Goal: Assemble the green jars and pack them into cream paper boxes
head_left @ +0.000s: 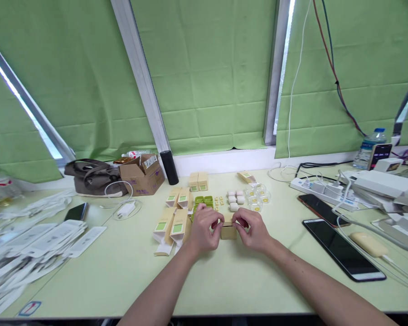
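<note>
A small tan box (228, 232) stands on the pale green table between my hands. My left hand (206, 227) pinches its upper left edge, and my right hand (252, 228) pinches the upper right edge. Left of my left hand lie several tan cartons (163, 224) with green labels and open flaps. Green trays (204, 199) sit just behind my left hand, with small yellowish pieces (219, 200) beside them. Behind my right hand are several white cylinders (234, 207) and clear round containers (256, 207) with yellow marks.
Two closed cartons (198, 181) stand farther back. Phones (343, 249), cables and a power strip (321, 192) occupy the right side. White packaging strips (47, 237) cover the left; a cardboard box (143, 174) and black cylinder (169, 167) stand behind.
</note>
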Action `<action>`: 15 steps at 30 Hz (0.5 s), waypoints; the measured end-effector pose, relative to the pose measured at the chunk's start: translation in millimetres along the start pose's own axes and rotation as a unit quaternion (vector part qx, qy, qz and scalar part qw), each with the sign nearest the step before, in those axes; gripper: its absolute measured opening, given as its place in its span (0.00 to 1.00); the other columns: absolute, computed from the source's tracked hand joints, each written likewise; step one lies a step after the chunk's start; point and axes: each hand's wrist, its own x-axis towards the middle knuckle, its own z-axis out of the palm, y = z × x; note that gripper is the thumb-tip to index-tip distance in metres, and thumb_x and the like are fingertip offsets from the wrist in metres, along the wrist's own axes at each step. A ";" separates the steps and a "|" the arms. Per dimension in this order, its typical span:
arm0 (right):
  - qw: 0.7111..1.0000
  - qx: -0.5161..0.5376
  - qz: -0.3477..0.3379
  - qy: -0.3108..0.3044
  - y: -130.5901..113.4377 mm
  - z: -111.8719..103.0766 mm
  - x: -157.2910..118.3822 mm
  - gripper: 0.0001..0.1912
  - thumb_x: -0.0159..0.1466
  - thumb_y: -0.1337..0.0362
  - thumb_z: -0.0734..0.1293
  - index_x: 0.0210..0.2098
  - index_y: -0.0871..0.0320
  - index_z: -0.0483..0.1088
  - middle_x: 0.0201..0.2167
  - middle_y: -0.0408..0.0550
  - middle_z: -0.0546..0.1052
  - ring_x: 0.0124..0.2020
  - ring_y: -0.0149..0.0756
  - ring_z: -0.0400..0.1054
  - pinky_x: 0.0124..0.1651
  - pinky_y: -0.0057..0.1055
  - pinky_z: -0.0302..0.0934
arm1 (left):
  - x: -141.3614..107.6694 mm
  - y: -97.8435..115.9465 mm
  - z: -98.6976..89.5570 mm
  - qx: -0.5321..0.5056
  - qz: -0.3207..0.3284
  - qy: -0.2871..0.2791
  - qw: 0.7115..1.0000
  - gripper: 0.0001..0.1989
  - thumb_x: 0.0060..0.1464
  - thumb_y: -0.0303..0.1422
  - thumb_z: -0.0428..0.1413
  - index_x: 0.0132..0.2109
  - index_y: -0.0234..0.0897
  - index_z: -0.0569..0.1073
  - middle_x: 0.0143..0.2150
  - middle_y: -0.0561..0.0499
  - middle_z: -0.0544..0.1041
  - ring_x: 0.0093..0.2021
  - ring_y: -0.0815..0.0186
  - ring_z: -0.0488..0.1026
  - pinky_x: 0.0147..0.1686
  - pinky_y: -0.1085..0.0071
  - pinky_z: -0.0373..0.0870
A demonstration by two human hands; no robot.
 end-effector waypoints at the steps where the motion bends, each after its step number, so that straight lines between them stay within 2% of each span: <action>1: 1.000 -0.002 -0.002 0.000 -0.2 -0.1 0.0 0.07 0.61 0.74 0.64 0.34 0.54 0.67 0.24 0.38 0.65 0.23 0.31 0.58 0.28 0.29 0.53 | -1.1 -1.0 0.5 0.003 0.001 0.000 1.000 0.04 0.56 0.27 0.54 0.34 0.39 0.71 0.22 0.56 0.66 0.25 0.65 0.63 0.39 0.59 0.57; 15: 1.000 0.006 0.014 -0.014 -0.8 -1.2 -2.0 0.04 0.61 0.70 0.65 0.33 0.54 0.69 0.20 0.37 0.63 0.21 0.30 0.57 0.27 0.29 0.52 | -3.0 -0.4 0.3 0.037 -0.013 -0.034 0.999 0.03 0.53 0.27 0.55 0.32 0.41 0.71 0.20 0.56 0.65 0.23 0.65 0.63 0.39 0.60 0.57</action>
